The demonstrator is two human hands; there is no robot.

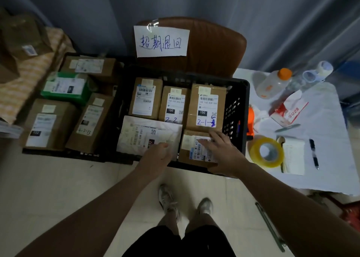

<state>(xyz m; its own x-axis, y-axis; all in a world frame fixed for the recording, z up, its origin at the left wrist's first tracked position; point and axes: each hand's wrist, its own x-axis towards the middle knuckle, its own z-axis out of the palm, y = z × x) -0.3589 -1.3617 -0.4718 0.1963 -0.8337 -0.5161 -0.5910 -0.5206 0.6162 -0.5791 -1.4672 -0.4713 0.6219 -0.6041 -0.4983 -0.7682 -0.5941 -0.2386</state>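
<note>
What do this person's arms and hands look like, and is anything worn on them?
No sleeves show on either arm; both are bare as far as the view reaches. The left hand and right hand have no gloves, and no watch, ring or bracelet shows. Lower down are black shorts and pale trainers.

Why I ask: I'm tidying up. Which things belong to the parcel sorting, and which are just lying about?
In hand: left hand, at the white mailer; right hand, flat on the small labelled box; black crate holding both.
Lying about: yellow tape roll, black pen, notepad, orange-capped bottle.
</note>
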